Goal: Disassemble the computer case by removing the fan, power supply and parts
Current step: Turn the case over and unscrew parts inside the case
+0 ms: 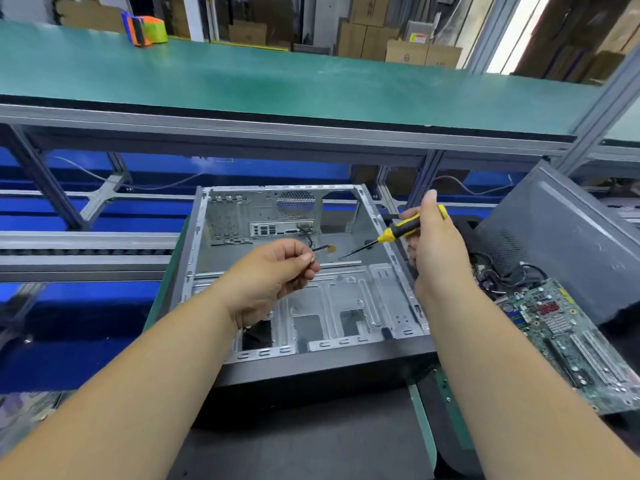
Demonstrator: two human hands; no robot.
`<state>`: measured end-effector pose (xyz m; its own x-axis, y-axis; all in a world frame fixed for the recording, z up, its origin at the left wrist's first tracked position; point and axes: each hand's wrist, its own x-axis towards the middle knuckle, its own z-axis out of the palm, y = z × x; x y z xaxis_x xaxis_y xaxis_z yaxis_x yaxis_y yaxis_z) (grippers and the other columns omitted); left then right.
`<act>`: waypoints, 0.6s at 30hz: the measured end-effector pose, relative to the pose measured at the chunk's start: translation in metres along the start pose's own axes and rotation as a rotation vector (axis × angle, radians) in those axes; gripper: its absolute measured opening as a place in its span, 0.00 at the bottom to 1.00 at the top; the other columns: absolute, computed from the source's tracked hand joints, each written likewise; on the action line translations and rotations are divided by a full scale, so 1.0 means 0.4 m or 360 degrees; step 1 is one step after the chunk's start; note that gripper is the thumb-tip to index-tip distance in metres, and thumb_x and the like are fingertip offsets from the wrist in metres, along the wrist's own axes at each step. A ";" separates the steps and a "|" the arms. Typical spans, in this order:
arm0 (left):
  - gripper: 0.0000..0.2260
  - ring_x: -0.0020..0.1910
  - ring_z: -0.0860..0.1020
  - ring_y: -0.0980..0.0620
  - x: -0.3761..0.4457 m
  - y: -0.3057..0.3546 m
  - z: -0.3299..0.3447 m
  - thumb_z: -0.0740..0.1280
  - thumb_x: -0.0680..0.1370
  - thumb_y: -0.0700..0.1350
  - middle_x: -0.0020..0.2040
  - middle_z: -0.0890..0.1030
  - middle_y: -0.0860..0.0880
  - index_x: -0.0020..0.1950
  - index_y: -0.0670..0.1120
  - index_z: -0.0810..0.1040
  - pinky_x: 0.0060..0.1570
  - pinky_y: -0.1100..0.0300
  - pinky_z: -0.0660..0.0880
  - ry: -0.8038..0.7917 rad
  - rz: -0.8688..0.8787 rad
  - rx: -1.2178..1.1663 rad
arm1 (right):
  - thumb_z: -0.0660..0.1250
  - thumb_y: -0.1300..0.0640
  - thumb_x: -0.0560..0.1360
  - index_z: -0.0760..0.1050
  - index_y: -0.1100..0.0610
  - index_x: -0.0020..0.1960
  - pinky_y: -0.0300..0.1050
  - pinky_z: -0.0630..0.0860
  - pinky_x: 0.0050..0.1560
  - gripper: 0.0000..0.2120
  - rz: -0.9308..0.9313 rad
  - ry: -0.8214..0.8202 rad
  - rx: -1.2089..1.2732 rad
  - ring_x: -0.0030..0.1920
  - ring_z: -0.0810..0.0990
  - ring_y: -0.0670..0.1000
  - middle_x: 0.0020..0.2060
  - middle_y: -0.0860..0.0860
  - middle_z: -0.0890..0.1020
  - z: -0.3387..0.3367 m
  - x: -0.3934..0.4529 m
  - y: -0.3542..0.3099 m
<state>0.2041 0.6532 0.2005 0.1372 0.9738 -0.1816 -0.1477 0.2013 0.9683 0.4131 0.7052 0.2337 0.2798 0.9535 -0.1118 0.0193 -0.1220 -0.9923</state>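
- Computer case (pixel 346 299) lies open-side-up at frame centre on the dark surface (pixel 311 445). Interior looks stripped: bare metal floor, drive brackets, rear I/O cutout; a short cable with a yellow tag (pixel 327 248) remains near the back wall.
- Your left hand (pixel 273 275) hovers over the case middle, fingers (pixel 304 259) curled, pinching a small metallic piece (pixel 312 260), likely a screw; too small to confirm.
- Your right hand (pixel 433 244) grips the yellow-and-black screwdriver (pixel 398 232) above the case's right wall, tip angled down-left into the interior, clear of the metal. Held ready, by my reading, for the next fastener.
- Motherboard (pixel 568 337) lies at lower right, outside the case, beside loose cables (pixel 498 275) and a grey panel (pixel 568 237) leaning at right.
- Judgement: task is far along.
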 end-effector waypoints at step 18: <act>0.02 0.49 0.76 0.49 0.199 -0.106 0.645 0.67 0.76 0.47 0.48 0.78 0.51 0.48 0.52 0.78 0.51 0.53 0.75 -0.0172 0.0556 0.2094 | 0.64 0.62 0.74 0.85 0.56 0.32 0.44 0.64 0.35 0.15 0.0316 -0.0341 -0.0033 0.36 0.70 0.53 0.39 0.55 0.84 -0.517 0.219 0.111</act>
<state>0.4738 0.6948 0.1894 0.3693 0.9274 0.0596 0.8346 -0.3591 0.4177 0.6368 0.7262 0.1907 0.0710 0.9465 -0.3147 0.0044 -0.3158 -0.9488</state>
